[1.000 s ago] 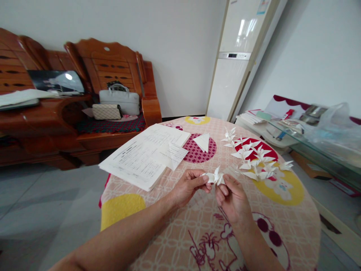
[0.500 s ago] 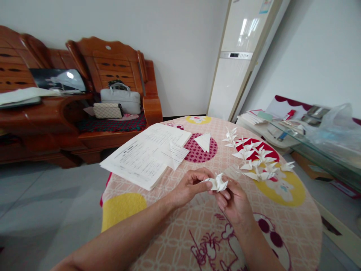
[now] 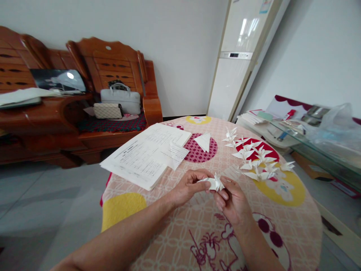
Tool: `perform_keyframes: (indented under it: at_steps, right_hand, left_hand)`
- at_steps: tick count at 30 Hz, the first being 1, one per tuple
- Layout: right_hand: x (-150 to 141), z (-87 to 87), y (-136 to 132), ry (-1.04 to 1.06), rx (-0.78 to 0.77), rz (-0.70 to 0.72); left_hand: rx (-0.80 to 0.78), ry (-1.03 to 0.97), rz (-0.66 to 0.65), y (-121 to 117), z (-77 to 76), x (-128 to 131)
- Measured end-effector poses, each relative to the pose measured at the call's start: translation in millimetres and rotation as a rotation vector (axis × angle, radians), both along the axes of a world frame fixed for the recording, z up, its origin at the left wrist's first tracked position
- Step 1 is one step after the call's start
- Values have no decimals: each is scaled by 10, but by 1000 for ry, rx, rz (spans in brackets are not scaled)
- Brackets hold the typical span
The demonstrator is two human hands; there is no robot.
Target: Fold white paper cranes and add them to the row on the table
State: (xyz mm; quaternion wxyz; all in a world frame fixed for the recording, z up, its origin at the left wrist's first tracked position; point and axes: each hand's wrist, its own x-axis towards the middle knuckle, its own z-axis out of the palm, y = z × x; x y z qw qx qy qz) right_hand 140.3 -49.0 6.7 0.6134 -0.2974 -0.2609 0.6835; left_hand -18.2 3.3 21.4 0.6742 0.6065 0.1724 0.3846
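Above the middle of the table, a white folded paper crane (image 3: pixel 216 183) is held between both hands. My left hand (image 3: pixel 194 185) pinches its left side, thumb on top. My right hand (image 3: pixel 231 194) grips its right side, with some fingers curled underneath. Parts of the crane are covered by the fingers. Several finished-looking paper cranes (image 3: pixel 258 174) lie in a cluster to the right, beyond my right hand. A folded paper triangle (image 3: pixel 204 142) lies farther back, and another folded sheet (image 3: pixel 178 154) rests by the stack of printed papers (image 3: pixel 141 156) at the left.
A patterned cloth covers the round table (image 3: pixel 175 233). On the right stands a glass shelf (image 3: pixel 318 146) with a plastic bag (image 3: pixel 338 122) and small items. A wooden bench (image 3: pixel 118 71) holding bags is behind on the left, and a tall white air conditioner (image 3: pixel 229 71) fills the corner.
The crane has turned slightly and looks narrower between the fingers. My right fingers have shifted a little on it; everything else stays in place.
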Motion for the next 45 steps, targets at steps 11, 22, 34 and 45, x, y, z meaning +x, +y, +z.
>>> perform_keyframes:
  at_steps: [11, 22, 34, 45]
  right_hand:
    - [-23, 32, 1, -139, 72, -219]
    - [-21, 33, 16, -8, 19, -152]
    - [-8, 29, -6, -144, 103, -176]
    - [-27, -16, 4, -167, 55, -97]
  left_hand:
    - [-74, -13, 184, -28, -47, 83]
    - [-178, -53, 145, -9, -86, 110]
    - [-317, -41, 3, 11, -41, 64]
    - [-238, 67, -57, 12, -75, 44]
